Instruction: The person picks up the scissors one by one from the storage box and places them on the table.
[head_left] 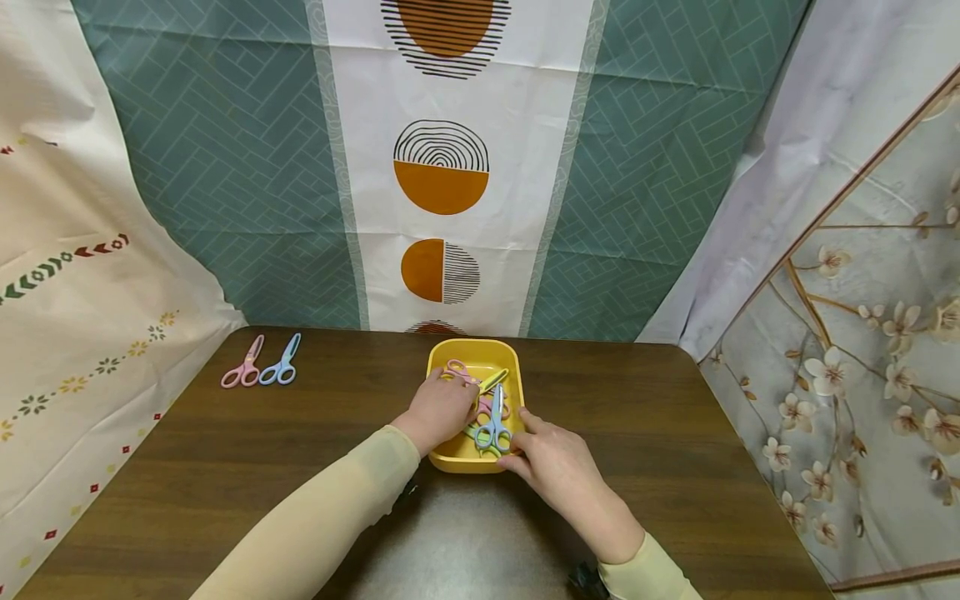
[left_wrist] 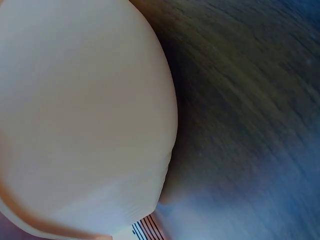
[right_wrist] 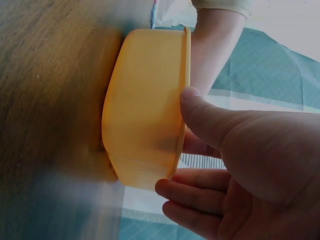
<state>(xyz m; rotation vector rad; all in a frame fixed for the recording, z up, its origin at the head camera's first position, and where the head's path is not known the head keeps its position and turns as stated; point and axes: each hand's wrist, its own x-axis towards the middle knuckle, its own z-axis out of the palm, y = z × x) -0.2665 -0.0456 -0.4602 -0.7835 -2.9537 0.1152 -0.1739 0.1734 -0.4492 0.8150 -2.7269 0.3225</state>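
Observation:
A yellow plastic bin [head_left: 442, 464] stands on the table with several small scissors inside. My left hand [head_left: 442, 410] reaches over its left rim, fingers down among the scissors beside a pink pair [head_left: 455, 367]. Whether those fingers pinch anything I cannot tell. Blue scissors [head_left: 492, 429] lie on top near the front, and a yellow piece [head_left: 492, 381] points toward the back right. My right hand [head_left: 558, 458] holds the bin's front right corner, thumb at the front rim and fingers along the right side. The right wrist view shows this hand [right_wrist: 265, 155] against the bin's rim.
Pink scissors [head_left: 243, 367] and blue scissors [head_left: 281, 365] lie side by side at the table's back left, blades pointing away. Patterned cloths hang behind the brown wooden table [head_left: 637, 400] and on both sides. The left wrist view shows mostly a pale sleeve [left_wrist: 85, 110].

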